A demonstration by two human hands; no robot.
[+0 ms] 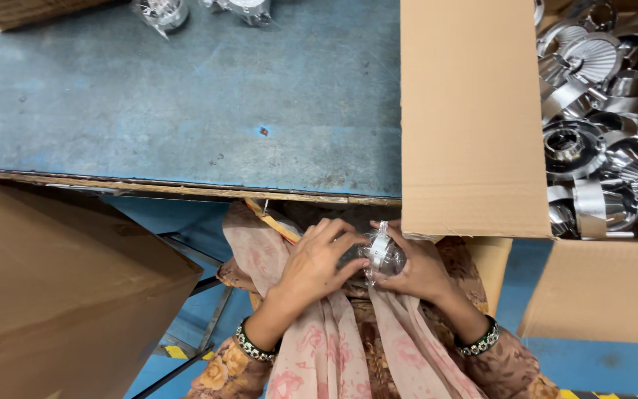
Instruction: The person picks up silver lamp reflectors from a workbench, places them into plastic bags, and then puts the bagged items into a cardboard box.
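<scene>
Left hand (317,260) and right hand (416,267) both grip small shiny metal part in clear plastic wrap (380,255), held between them over lap. Open cardboard box of similar silver parts (599,288) just beyond right hand.

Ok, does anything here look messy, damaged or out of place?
Nothing looks damaged or spilled. The shiny metal parts lie jumbled in the open cardboard box. Two wrapped parts sit at the blue table's far edge. Both hands hold one wrapped part.
</scene>
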